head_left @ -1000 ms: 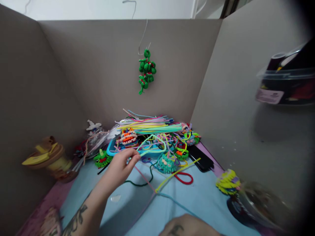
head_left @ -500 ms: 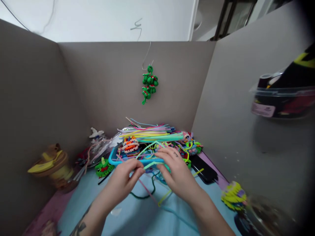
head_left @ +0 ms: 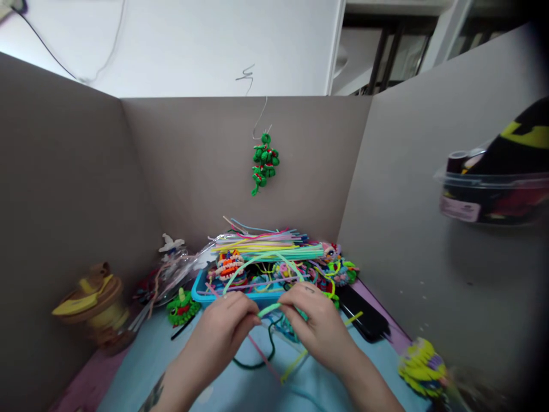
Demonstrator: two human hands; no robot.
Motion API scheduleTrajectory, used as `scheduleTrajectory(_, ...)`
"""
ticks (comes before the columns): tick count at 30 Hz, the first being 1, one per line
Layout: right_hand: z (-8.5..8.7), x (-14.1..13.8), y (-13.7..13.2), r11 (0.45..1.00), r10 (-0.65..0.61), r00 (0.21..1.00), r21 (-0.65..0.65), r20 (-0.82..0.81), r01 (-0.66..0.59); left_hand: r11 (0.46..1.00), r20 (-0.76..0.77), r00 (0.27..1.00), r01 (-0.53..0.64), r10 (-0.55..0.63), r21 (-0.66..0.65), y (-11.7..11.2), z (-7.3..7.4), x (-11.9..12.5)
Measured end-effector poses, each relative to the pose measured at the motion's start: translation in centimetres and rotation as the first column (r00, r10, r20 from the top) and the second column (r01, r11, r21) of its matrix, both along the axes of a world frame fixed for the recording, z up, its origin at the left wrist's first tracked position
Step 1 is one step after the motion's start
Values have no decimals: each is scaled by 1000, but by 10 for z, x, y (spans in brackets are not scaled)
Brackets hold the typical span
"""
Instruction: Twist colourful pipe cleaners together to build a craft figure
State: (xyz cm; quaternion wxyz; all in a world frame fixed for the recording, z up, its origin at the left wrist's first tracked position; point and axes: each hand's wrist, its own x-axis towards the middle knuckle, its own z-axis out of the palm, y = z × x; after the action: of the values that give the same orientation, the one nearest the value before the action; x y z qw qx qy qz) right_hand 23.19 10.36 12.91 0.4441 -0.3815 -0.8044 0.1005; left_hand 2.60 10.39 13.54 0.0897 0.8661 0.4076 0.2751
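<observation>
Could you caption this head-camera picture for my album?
Left hand and right hand pinch a mint-green strand before a blue tray of colorful craft pieces.

Teal bundle [head_left: 287, 328] partly behind right hand [head_left: 316, 321]

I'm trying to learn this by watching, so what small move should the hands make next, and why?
Perhaps gently bend the short stretch of mint-green stem in front: the left hand and right hand pinch it on either side, close together, with that stretch exposed between them.

The green stem [head_left: 269, 311] looks fuzzy, the tray [head_left: 199, 296] plastic.
</observation>
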Motion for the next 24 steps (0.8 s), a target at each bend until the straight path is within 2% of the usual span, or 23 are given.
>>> scheduleTrajectory(5, -2, 2, 2, 999, -17, 1000, -29, -12, 16, 1000, -4, 1000, 21, -21, 5, 1, 1, 0)
scheduleTrajectory(11, 0, 3, 3, 996, 17, 996, -87, 82, -10, 1000, -48, 999, 11, -10, 21, 1, -4, -1)
scheduleTrajectory(17, 1, 2, 2, 989, 29, 991, -151, 129, -10, 995, -143, 990, 8, 6, 97, 3, -5, 1)
scheduleTrajectory(24, -1, 1, 2, 987, 34, 980, -162, 198, -2, 993, -173, 985, 25, -5, 118, 4, -6, 1)
